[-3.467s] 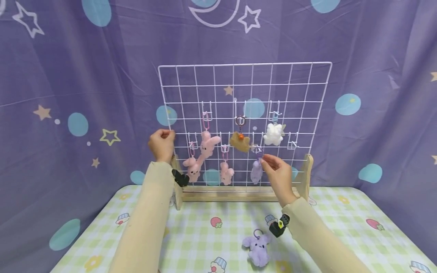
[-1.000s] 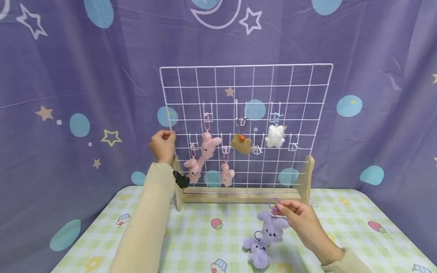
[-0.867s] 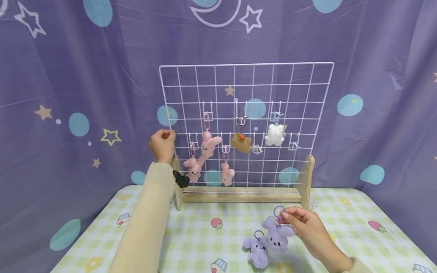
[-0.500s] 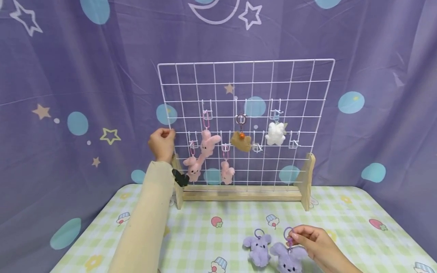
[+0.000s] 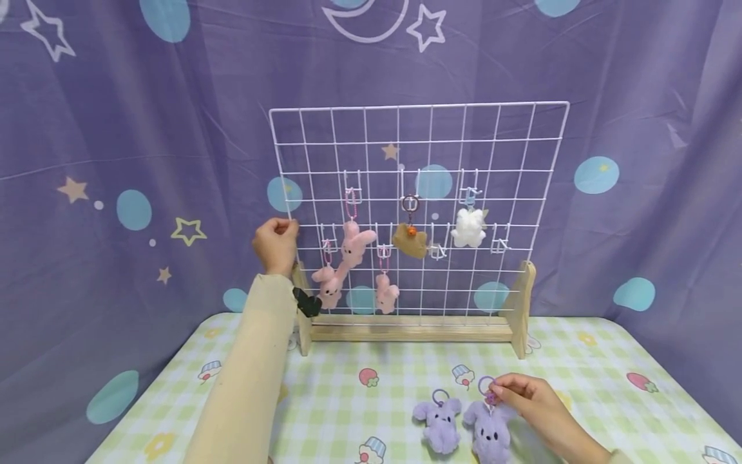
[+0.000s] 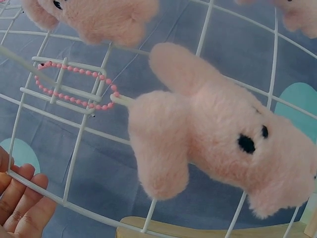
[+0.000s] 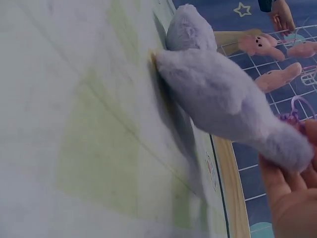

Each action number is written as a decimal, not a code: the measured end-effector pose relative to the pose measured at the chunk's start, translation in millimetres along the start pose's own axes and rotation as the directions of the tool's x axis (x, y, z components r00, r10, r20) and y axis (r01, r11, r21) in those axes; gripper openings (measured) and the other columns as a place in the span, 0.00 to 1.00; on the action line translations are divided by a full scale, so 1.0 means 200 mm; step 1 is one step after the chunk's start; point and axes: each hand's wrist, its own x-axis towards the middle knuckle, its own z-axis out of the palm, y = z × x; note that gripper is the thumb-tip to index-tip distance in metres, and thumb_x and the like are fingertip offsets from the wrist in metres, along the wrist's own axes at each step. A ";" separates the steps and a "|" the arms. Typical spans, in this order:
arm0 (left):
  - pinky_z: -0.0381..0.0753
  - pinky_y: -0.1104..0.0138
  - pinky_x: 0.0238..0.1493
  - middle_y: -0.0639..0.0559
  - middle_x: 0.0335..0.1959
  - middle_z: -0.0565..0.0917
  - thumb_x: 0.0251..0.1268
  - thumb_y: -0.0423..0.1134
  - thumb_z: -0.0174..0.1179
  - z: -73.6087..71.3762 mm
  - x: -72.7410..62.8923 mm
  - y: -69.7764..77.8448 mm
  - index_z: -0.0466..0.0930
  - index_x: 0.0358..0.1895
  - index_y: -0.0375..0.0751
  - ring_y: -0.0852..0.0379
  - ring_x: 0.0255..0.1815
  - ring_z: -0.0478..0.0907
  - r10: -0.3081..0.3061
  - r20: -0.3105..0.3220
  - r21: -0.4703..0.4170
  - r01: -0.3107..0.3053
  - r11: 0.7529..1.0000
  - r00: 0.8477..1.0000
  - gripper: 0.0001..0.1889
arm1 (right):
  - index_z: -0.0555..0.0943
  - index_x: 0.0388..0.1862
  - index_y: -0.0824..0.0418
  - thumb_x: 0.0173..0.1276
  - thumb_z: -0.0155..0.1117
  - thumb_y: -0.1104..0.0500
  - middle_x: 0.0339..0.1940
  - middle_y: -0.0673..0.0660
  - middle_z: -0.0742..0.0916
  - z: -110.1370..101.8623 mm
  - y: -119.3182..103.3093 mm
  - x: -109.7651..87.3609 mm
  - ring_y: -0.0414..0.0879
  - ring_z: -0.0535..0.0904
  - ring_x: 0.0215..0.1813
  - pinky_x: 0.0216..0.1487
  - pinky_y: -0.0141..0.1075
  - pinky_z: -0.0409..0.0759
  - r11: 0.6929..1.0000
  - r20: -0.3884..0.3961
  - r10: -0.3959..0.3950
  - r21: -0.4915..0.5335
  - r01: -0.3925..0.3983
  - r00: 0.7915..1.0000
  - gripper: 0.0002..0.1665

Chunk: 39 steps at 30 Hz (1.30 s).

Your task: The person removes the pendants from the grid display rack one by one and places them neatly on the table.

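Observation:
At the left side of the white wire grid rack (image 5: 429,104), my left hand (image 5: 277,247) grips the frame between thumb and fingers; its curled fingers (image 6: 29,203) show at the wire in the left wrist view. My right hand (image 5: 536,403) pinches the strap below the purple ring of a purple plush bunny keychain (image 5: 490,435), low over the front of the table. Its body hangs close to the cloth in the right wrist view. Just left of it lies a second purple bunny keychain (image 5: 440,426) with its ring upward.
Three pink bunny keychains, one a pink bunny (image 5: 355,243), hang from hooks on the grid's left half. A brown plush (image 5: 409,241) and a white plush bear (image 5: 468,228) hang farther right. Two hooks, including the right hook (image 5: 500,246), hold nothing. A wooden base (image 5: 411,332) supports the grid.
The held purple bunny has come off its hook on the grid. My right hand has carried it down and right, beside the other purple bunny. The left hand has stayed on the frame.

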 end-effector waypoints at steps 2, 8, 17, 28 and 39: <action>0.68 0.72 0.28 0.41 0.28 0.84 0.57 0.38 0.62 0.00 0.00 0.00 0.84 0.31 0.34 0.54 0.26 0.75 0.003 -0.002 0.000 -0.003 1.000 1.000 0.09 | 0.76 0.44 0.78 0.70 0.53 0.65 0.36 0.48 0.87 0.00 0.01 0.01 0.38 0.83 0.39 0.45 0.30 0.79 0.999 -0.022 0.013 -0.032 -0.014 1.000 0.14; 0.67 0.72 0.30 0.40 0.29 0.84 0.57 0.39 0.61 0.00 0.00 0.01 0.84 0.31 0.34 0.52 0.28 0.76 0.007 0.005 0.018 -0.007 1.000 1.000 0.10 | 0.75 0.44 0.80 0.70 0.54 0.64 0.36 0.50 0.88 0.01 0.02 0.04 0.38 0.83 0.39 0.44 0.31 0.79 0.997 -0.037 0.050 -0.053 -0.052 0.998 0.16; 0.67 0.73 0.29 0.41 0.28 0.84 0.57 0.40 0.61 0.01 0.01 0.01 0.84 0.31 0.34 0.54 0.27 0.75 -0.004 0.002 0.018 0.004 1.000 1.000 0.10 | 0.75 0.46 0.80 0.68 0.57 0.61 0.35 0.51 0.88 0.00 0.04 0.08 0.39 0.83 0.38 0.45 0.31 0.78 0.983 -0.097 0.160 -0.071 -0.167 0.982 0.19; 0.68 0.74 0.28 0.43 0.27 0.84 0.57 0.39 0.62 0.01 0.01 0.00 0.84 0.31 0.35 0.60 0.24 0.74 -0.022 0.008 0.009 0.022 1.000 1.000 0.09 | 0.76 0.45 0.79 0.66 0.59 0.60 0.33 0.50 0.87 0.00 0.07 0.10 0.40 0.82 0.36 0.43 0.32 0.78 0.970 -0.102 0.226 -0.071 -0.233 0.969 0.20; 0.69 0.72 0.29 0.42 0.30 0.85 0.60 0.41 0.60 0.00 0.00 0.00 0.84 0.34 0.36 0.55 0.27 0.77 -0.032 0.026 0.022 0.032 0.999 0.999 0.11 | 0.77 0.43 0.81 0.65 0.60 0.64 0.34 0.61 0.87 0.00 0.10 0.12 0.39 0.81 0.32 0.38 0.32 0.79 0.963 -0.129 0.193 -0.166 -0.214 0.973 0.18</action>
